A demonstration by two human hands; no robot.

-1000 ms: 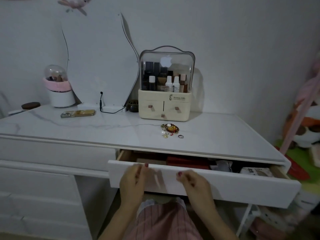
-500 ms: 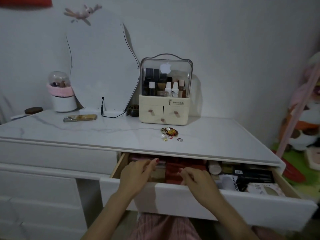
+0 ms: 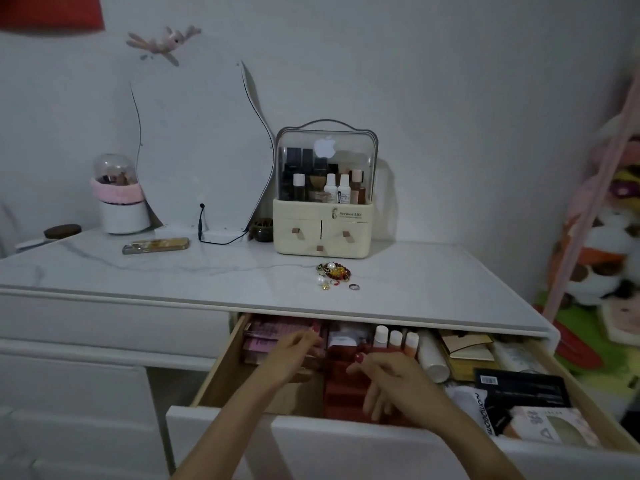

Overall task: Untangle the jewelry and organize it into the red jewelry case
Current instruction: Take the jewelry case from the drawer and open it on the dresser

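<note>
Head view: white marble-look worktop with an open drawer pulled out below its front edge. Tangled jewelry heaped toward the back of the worktop, right of centre, just in front of a cream cosmetics organizer; a few loose rings and pearls just beside the heap. Red jewelry case lying inside the drawer, near its middle, partly hidden by the right hand. Left hand reaching into the drawer over pink packets, fingers loosely bent, holding nothing visible. Right hand over the red jewelry case, fingers relaxed and spread; contact cannot be told. Small bottles standing just right of the case.
</note>
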